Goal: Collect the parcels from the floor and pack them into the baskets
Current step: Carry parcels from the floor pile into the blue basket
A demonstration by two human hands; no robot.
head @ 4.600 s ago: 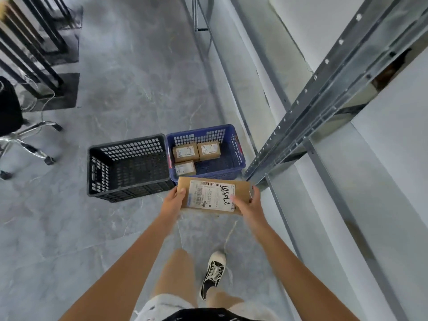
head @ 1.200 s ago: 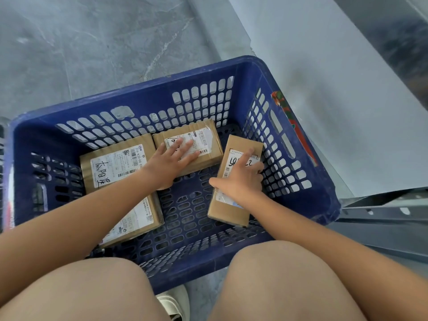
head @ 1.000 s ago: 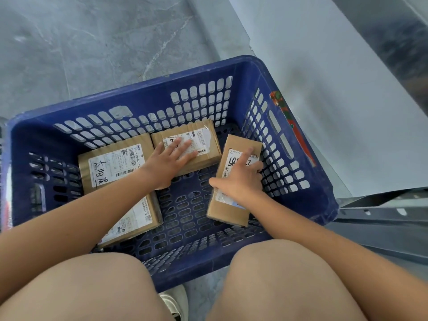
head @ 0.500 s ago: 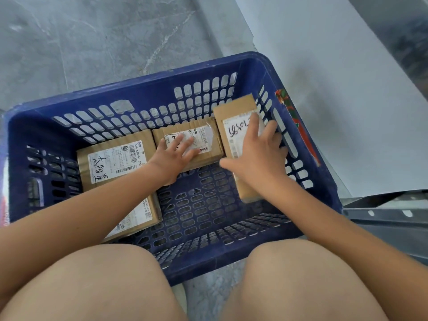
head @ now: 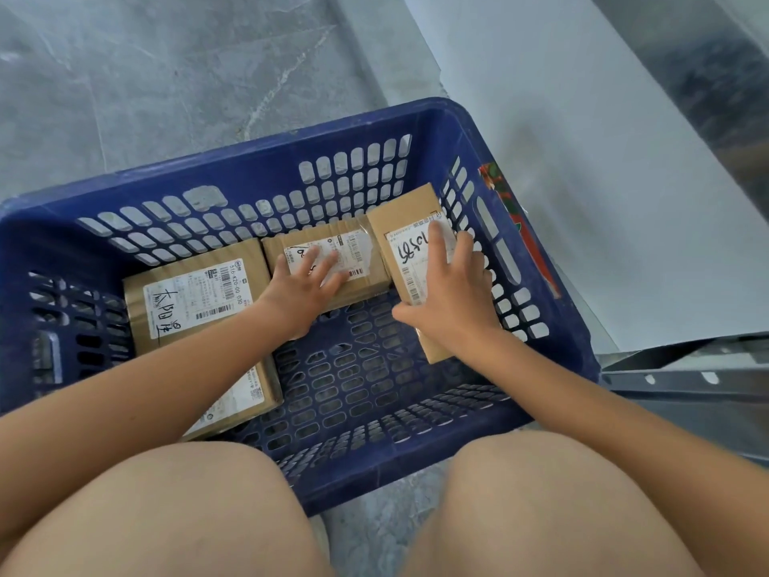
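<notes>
A blue slotted basket (head: 249,160) stands on the floor between my knees. Several brown cardboard parcels with white labels lie inside. A long parcel (head: 405,214) lies against the basket's right wall, and my right hand (head: 451,301) rests flat on it with straight fingers. My left hand (head: 301,291) presses flat on a small parcel (head: 362,260) at the back wall. A larger parcel (head: 195,297) lies at the left, and another parcel (head: 245,403) below it is partly hidden by my left forearm.
The grey marble-patterned floor (head: 145,77) spreads beyond the basket. A white panel (head: 582,160) runs along the right. A grey metal rack beam (head: 686,374) with holes juts in at the right, close to the basket's corner.
My right hand has slid the long parcel from the basket's middle to the right wall, beside the small parcel. My left hand has stayed on the small parcel.
</notes>
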